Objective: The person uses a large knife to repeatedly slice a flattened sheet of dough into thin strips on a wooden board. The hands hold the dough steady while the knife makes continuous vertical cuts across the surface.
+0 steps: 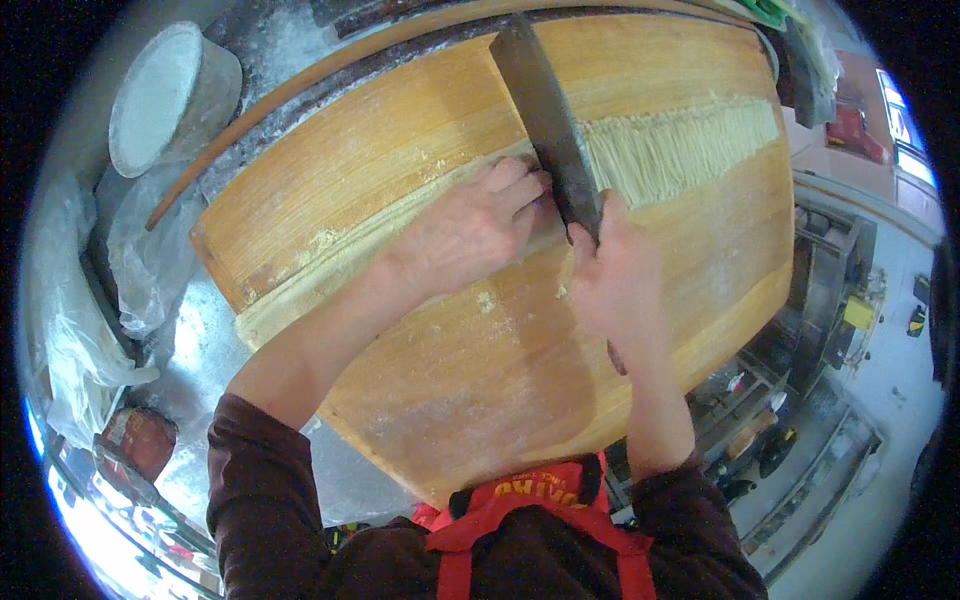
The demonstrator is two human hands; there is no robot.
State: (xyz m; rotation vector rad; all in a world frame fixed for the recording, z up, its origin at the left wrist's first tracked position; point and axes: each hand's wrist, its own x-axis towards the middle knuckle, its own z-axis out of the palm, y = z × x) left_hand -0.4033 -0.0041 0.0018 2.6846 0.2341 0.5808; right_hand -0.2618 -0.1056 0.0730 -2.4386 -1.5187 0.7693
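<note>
My right hand (620, 270) is wrapped round the handle of a large cleaver (548, 105), its long dark blade pointing away from me across a wooden board. Left of the blade lies a long folded strip of pale floured dough (290, 298). My left hand (475, 222) presses on this strip with curled fingers, the knuckles close beside the blade. To the blade's right, thin cut noodles (690, 150) lie side by side in a long row. My left hand and forearm hide part of the dough.
The wooden board (470, 400) bears scattered flour. Behind it runs a long thin rolling pin (300, 85). At the far left stands a tub of white flour (155, 100), with clear plastic bags (75, 300) nearer me. Metal racks (820, 290) stand to the right.
</note>
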